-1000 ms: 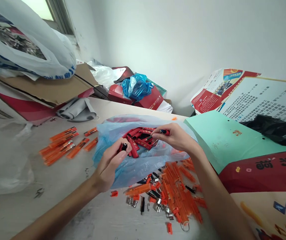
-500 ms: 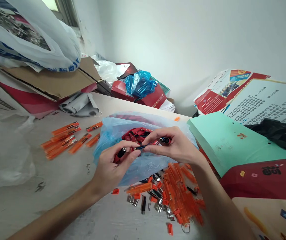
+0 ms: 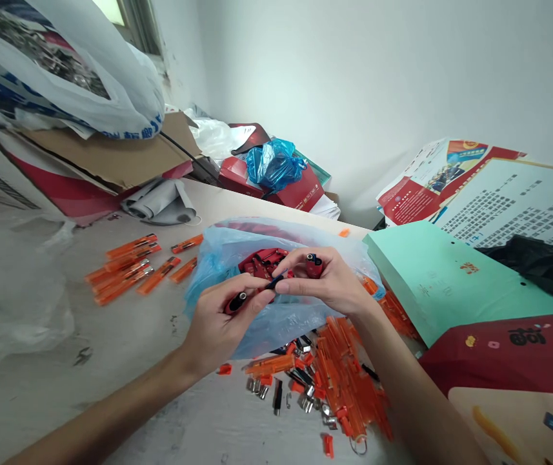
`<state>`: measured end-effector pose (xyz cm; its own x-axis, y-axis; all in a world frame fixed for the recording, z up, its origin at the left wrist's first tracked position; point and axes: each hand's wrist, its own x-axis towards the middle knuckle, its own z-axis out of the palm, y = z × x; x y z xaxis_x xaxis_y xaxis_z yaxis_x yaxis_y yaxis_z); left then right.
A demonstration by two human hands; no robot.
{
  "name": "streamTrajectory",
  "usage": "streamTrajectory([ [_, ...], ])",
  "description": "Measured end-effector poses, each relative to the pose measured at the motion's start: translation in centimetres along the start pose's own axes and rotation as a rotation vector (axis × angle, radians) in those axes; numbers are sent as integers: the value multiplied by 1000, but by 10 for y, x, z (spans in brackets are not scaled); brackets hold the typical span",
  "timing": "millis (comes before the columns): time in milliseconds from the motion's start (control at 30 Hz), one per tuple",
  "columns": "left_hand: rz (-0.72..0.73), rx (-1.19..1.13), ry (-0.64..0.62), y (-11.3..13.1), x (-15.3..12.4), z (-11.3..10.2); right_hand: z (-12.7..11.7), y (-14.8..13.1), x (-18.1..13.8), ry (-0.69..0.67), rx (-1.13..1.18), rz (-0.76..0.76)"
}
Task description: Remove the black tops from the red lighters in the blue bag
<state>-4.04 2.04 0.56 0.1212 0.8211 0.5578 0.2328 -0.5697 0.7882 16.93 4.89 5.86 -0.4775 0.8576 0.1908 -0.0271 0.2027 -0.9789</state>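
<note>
My left hand (image 3: 221, 316) and my right hand (image 3: 327, 281) meet above a light-blue plastic bag (image 3: 271, 323). Between their closed fingertips is a small, slim dark piece (image 3: 275, 282), too small to name. Tucked in the curl of my left hand is a red-and-black part with a metal-ringed end (image 3: 236, 302). A similar red-and-black part (image 3: 313, 265) sits in the curl of my right hand. Inside the open bag, below the fingers, lie several red-and-black parts (image 3: 259, 263). Some of them are hidden by my hands.
Orange see-through pieces (image 3: 339, 368) are heaped near my right forearm, with small metal caps (image 3: 306, 403) beside them. More orange sticks (image 3: 124, 274) lie at left. A green folder (image 3: 450, 278) and red box (image 3: 508, 349) border the right. A clear bag (image 3: 15, 290) lies far left.
The view has shifted slightly. My right hand has turned a little, and the part in its curl now stands more upright. The small dark piece is tilted more between the fingertips.
</note>
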Motion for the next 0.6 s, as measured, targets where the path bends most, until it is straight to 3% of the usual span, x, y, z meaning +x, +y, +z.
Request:
streamTrajectory([
  [200,-115,-56,-71,-1,-2,1,6,0,0,126,16,18],
  [367,-94,-227,-145,-10,-8,-4,10,-14,-6,212,24,-15],
  [600,-108,-218,-173,-8,-8,-2,34,-15,-8,278,86,-49],
])
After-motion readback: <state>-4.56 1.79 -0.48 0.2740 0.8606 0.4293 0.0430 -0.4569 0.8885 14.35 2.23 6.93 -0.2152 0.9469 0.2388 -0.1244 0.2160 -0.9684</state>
